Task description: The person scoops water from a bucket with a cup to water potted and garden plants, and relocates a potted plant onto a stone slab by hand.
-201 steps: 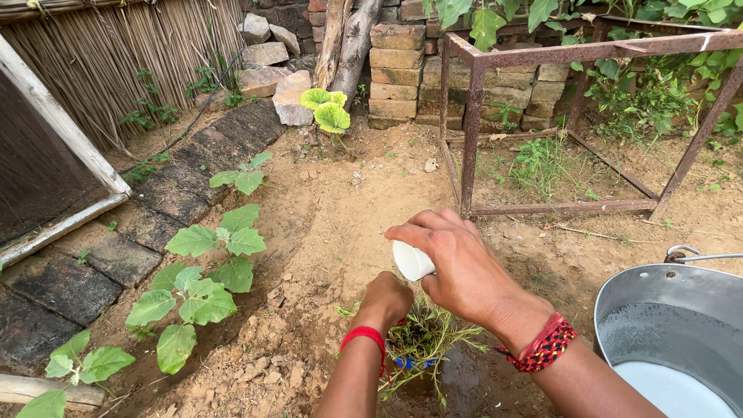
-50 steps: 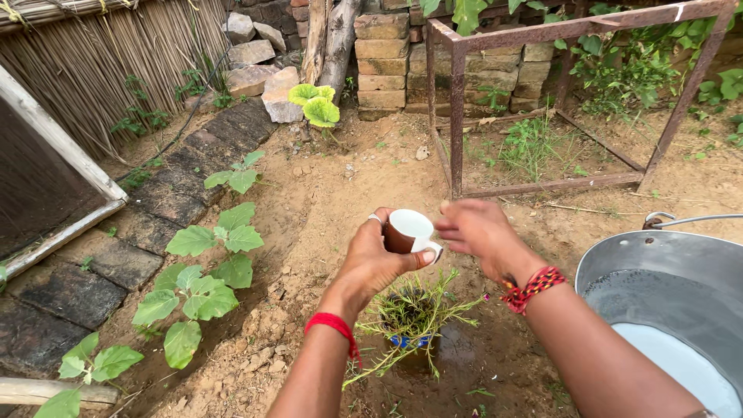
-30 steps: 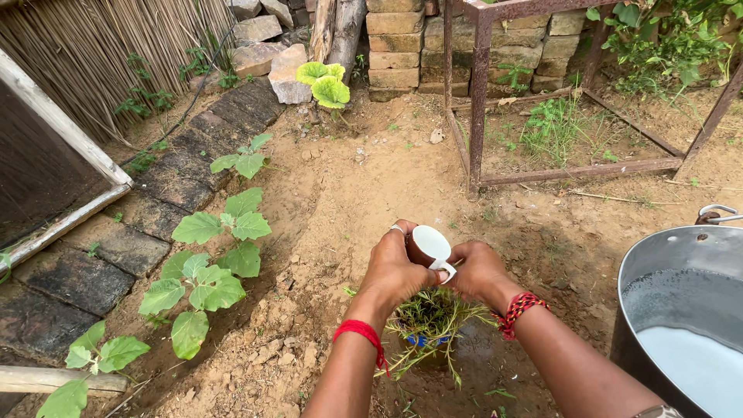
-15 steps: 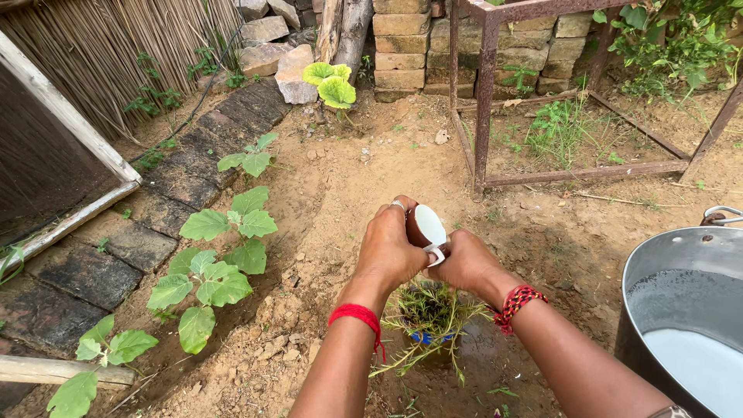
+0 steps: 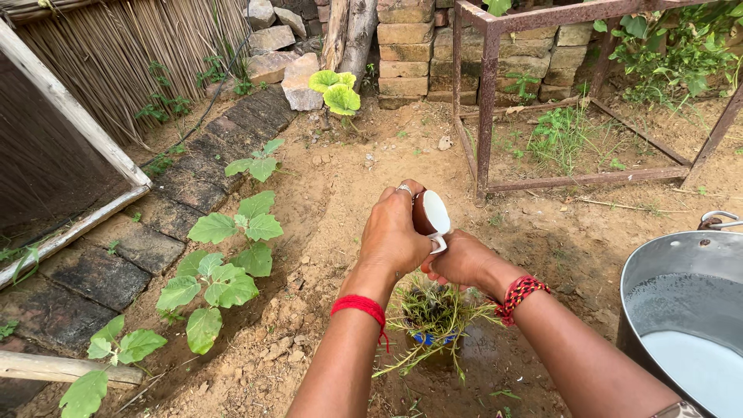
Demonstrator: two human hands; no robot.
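Two hands hold one small cup (image 5: pixel 430 217) above a potted plant (image 5: pixel 433 313). Its outside is brown, its inside white, and it is tilted on its side. The left hand (image 5: pixel 395 232) wraps around its body; the right hand (image 5: pixel 460 262) closes near its white handle, from below.

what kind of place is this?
Most likely a home garden or backyard plot: bare sandy soil with young broad-leaved plants, a reed fence, and stacked bricks behind a rusty metal frame. Both hands hold a cup above a small potted plant.
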